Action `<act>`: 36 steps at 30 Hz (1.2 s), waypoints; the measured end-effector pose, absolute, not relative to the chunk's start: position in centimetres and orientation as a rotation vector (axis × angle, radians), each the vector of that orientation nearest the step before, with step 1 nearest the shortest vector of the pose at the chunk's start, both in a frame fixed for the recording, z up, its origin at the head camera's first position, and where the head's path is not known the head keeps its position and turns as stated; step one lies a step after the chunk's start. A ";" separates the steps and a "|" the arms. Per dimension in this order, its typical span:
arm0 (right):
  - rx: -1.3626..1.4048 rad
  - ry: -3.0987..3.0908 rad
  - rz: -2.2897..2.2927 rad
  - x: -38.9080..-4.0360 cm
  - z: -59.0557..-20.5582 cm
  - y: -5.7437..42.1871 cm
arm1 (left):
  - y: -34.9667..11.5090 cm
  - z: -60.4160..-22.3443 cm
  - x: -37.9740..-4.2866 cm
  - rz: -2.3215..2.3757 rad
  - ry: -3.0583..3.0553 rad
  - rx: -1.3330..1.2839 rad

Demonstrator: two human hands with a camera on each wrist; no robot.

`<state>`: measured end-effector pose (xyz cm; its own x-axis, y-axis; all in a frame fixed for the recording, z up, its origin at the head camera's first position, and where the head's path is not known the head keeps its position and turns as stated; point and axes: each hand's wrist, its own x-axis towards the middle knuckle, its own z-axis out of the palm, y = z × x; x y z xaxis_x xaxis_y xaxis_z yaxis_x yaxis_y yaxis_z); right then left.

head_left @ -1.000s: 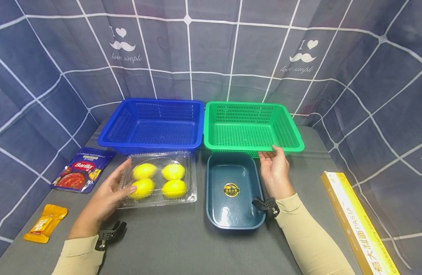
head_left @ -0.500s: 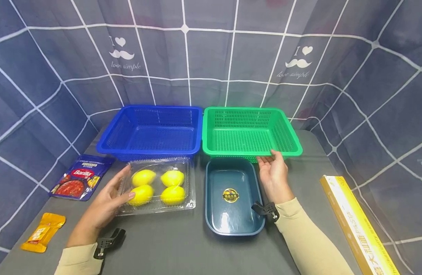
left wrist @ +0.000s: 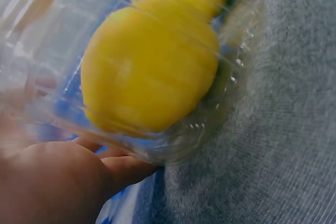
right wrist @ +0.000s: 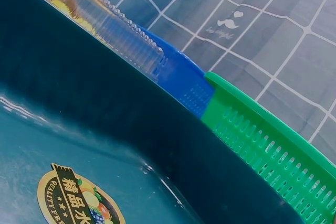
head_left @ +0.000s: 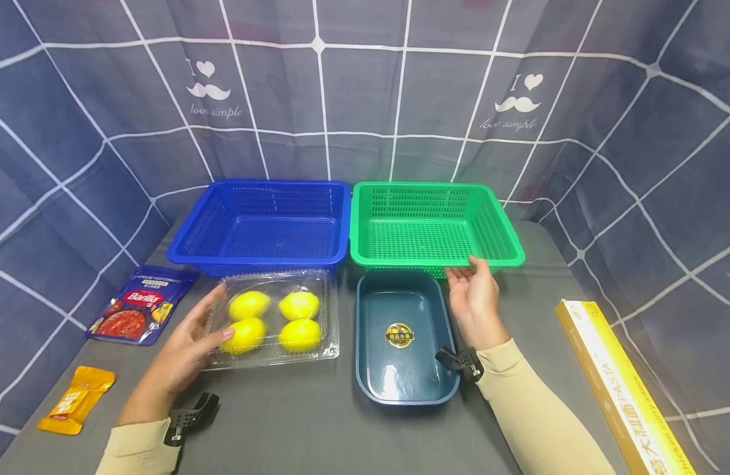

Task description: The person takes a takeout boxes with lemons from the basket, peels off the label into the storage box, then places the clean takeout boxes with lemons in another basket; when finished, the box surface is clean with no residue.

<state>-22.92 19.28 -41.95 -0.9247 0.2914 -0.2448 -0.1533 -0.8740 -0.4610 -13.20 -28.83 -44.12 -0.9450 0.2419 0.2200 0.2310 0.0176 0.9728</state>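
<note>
In the head view, my left hand point(head_left: 182, 346) grips the left end of a clear plastic clamshell box point(head_left: 331, 330) with several lemons point(head_left: 299, 335) inside. Its thumb lies over the near side; the left wrist view has a lemon point(left wrist: 149, 66) close up through the plastic, fingers beneath. My right hand point(head_left: 476, 307) holds nothing visible, its fingers loosely extended at the front rim of a green basket point(head_left: 436, 262). Just left of that hand stands a dark teal tub point(head_left: 400, 369) with a round fruit sticker; the right wrist view looks across the tub point(right wrist: 131, 114), with no fingers clearly seen.
A blue basket point(head_left: 258, 257) stands behind the clamshell box. On the left lie a Barilla sauce pouch point(head_left: 140, 307) and an orange packet point(head_left: 76, 400). A long yellow-and-white pasta box point(head_left: 620, 389) lies on the right. Grey patterned curtain point(head_left: 365, 86) closes off the back and sides.
The head view has shifted slightly, so everything sits a little lower than one second ago. Both hands, the lemon box and the tub keep their places relative to each other.
</note>
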 end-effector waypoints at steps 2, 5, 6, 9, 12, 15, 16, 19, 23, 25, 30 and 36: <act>-0.448 -0.664 2.795 -23.0 -41.9 19.2 | -28.8 -44.1 -13.1 2.147 2.229 0.489; -0.446 -0.678 2.788 -23.0 -41.9 19.0 | -28.8 -44.0 -12.9 2.168 2.205 0.454; -0.444 -0.681 2.787 -23.0 -41.9 19.0 | -28.7 -43.9 -12.8 2.179 2.189 0.435; -0.439 -0.674 2.788 -23.0 -41.9 19.0 | -28.3 -43.7 -12.5 2.226 2.153 0.409; -0.439 -0.664 2.792 -23.1 -41.8 18.9 | -27.7 -43.2 -12.0 2.283 2.155 0.308; -0.430 -0.663 2.795 -23.1 -41.6 18.9 | -27.1 -42.4 -11.5 2.344 2.185 0.136; -0.424 -0.671 2.794 -23.1 -41.6 18.9 | -26.9 -42.1 -11.3 2.369 2.189 0.074; -0.425 -0.674 2.798 -23.1 -41.6 19.0 | -26.4 -41.3 -10.8 2.439 2.180 -0.080; -0.430 -0.674 2.803 -22.9 -41.8 19.1 | -26.4 -40.1 -10.1 2.497 2.138 -0.154; -0.419 -0.673 2.803 -22.9 -41.8 19.0 | -26.7 -39.4 -9.6 2.534 2.098 -0.110; -0.419 -0.646 2.805 -22.9 -41.7 19.0 | -27.1 -37.7 -8.9 2.646 2.007 0.063; -0.425 -0.655 2.806 -22.9 -41.8 19.0 | -26.6 -35.8 -9.2 2.657 2.001 0.125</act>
